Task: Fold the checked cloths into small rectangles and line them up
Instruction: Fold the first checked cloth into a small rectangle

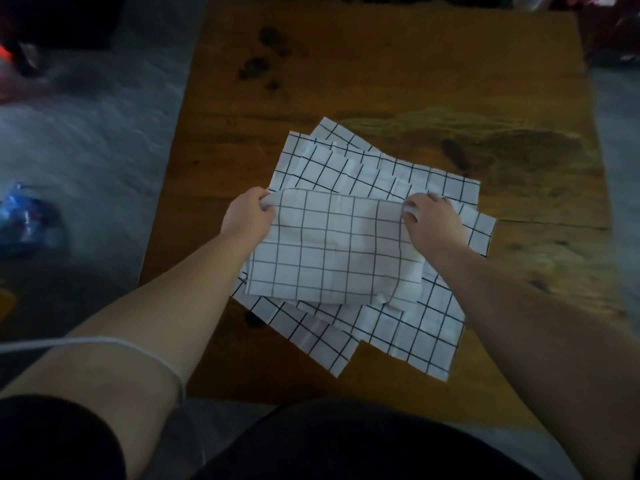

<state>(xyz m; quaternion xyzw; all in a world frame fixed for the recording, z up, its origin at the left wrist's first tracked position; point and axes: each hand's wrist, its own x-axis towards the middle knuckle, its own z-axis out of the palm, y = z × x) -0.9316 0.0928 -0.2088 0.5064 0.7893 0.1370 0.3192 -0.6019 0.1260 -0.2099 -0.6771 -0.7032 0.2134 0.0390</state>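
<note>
Top checked cloth (pixel 332 247): white with a thin dark grid. It lies uppermost on a pile of checked cloths (pixel 398 327) near the middle of the tabletop (pixel 415 81), slightly toward 6 o'clock. Its far edge is lifted and rounded over. Its near edge rests on the layers below.

Our left hand (pixel 247 216) grips the corner at 10 o'clock of this cloth, with the fingers curled round a bunch of fabric. Our right hand (pixel 433 223) pinches the corner at 2 o'clock, thumb and fingers closed on the fabric. Its fingertips are partly hidden in the fold.

Pile: flat sheets fanned at differing angles, with corners sticking out at 12, 3 and 5 o'clock. We cannot tell how many there are.

Tabletop: brown wood. There are dark blotches (pixel 256 65) at 11 o'clock from the pile, well apart from it.

Surroundings: grey floor (pixel 86 126) on both sides. A blue crumpled object (pixel 24 223) lies on the floor at 9 o'clock, too blurred to identify. A white cord (pixel 138 348) crosses our left arm near the elbow.
</note>
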